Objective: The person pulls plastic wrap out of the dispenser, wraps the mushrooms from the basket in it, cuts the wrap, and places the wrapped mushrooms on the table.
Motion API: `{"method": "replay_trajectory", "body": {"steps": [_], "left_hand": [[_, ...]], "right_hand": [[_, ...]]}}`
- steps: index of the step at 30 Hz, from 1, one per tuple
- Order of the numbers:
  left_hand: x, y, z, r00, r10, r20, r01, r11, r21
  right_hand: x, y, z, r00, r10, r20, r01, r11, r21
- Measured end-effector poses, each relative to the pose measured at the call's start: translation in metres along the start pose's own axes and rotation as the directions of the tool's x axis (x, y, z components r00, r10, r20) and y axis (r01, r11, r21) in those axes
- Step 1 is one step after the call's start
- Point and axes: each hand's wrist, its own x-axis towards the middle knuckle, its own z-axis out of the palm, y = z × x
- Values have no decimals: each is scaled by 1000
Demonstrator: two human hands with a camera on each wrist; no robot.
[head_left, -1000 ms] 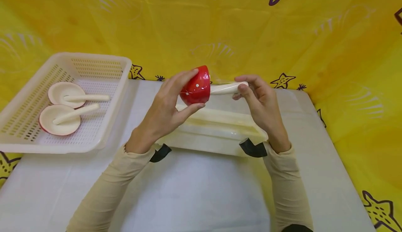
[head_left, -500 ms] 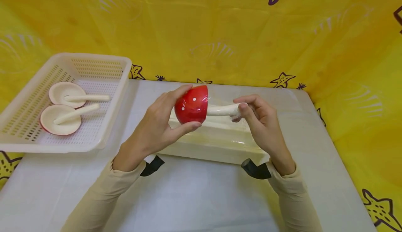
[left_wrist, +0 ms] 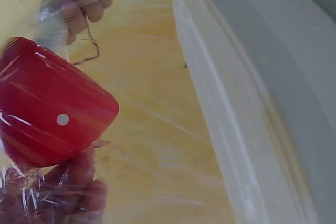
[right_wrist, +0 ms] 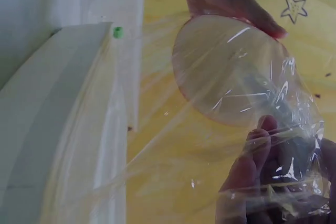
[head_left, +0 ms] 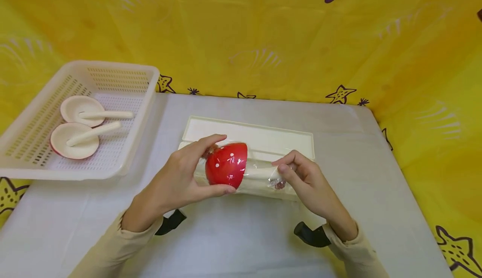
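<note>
I am holding a mushroom-shaped piece (head_left: 226, 165) on its side over the front of a long white box (head_left: 290, 138), its spotted red cap lying toward my left and its pale stem (head_left: 260, 172) pointing to my right; whether it is touching the box, I cannot tell. My left hand (head_left: 177, 177) is clamping round the cap, thumb on the near side and fingers on the far side. My right hand (head_left: 310, 182) is pinching the stem's far end, where clear film (head_left: 276, 182) is bunching at my fingertips. In the wrist views the film is covering the piece and stretching toward a pale, long edge. Off to my left, a white slotted basket (head_left: 139, 131) is holding two similar pieces (head_left: 71, 107), pale undersides up, their stems slanting rightward. Everything is resting on a white-covered table (head_left: 226, 240), with a yellow patterned sheet (head_left: 301, 52) hanging behind.
</note>
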Motion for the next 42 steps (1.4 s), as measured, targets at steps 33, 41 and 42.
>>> {"method": "replay_trajectory", "body": {"steps": [33, 41, 42], "left_hand": [[-75, -1, 38, 953, -17, 303, 36, 998, -56], [-80, -11, 48, 962, -28, 271, 33, 999, -16], [-80, -13, 49, 963, -36, 266, 45, 999, -25]], "right_hand": [[-43, 68, 21, 841, 161, 516, -156, 986, -54], [-41, 78, 33, 889, 188, 417, -68, 956, -285], [-41, 78, 34, 893, 189, 408, -60, 949, -309]]}}
